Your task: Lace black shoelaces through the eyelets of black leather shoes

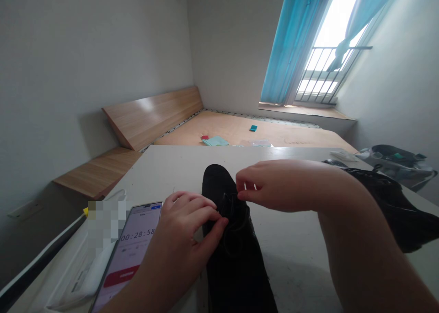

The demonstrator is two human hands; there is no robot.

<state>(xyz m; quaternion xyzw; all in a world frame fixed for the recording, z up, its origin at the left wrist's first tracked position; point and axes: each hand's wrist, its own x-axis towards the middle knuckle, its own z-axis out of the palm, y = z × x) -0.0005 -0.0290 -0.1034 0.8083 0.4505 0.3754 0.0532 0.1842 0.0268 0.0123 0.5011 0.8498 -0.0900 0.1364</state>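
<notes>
A black shoe (236, 276) lies upright on the white table, its toe pointing away from me. Dark shoelace (233, 246) loops lie loose over its upper. With thumb and forefinger pinched together, my left hand (192, 226) grips the lace at the left of the lacing. Opposite it, my right hand (264, 185) bends in from the right, fingertips closed on the lace by the shoe's right edge. The lace is dark against the dark shoe, so its exact path is hard to follow.
A phone (133, 244) showing a running timer lies left of my left hand, beside a clear plastic case (65, 281). Another black shoe (391, 207) sits at the right, partly behind my right arm. Beyond the white table (171, 166) are a bed (226, 121) and a bin (398, 159).
</notes>
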